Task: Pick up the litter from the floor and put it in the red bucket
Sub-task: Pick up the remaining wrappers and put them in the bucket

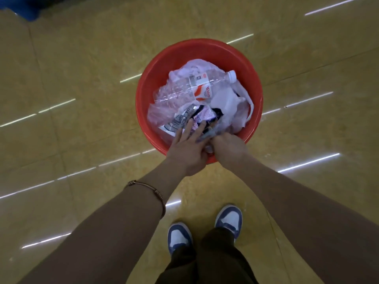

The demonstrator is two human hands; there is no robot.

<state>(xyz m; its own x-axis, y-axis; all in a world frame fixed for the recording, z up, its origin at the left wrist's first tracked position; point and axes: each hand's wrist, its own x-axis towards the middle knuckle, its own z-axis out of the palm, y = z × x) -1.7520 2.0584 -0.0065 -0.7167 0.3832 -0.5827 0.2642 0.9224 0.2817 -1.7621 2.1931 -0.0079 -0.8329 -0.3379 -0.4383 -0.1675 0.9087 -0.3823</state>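
Glossy red plastic bucket (205,50) on polished, shiny floor tiles (82,78).

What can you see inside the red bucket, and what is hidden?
A clear bottle lies on white plastic bags, with printed wrappers nearer the person. The left hand presses the wrappers. The floor of the red bucket and anything under the litter is covered.

One head-worn view — looking steeply down, close over the red bucket (200,50) on the floor (82,78).
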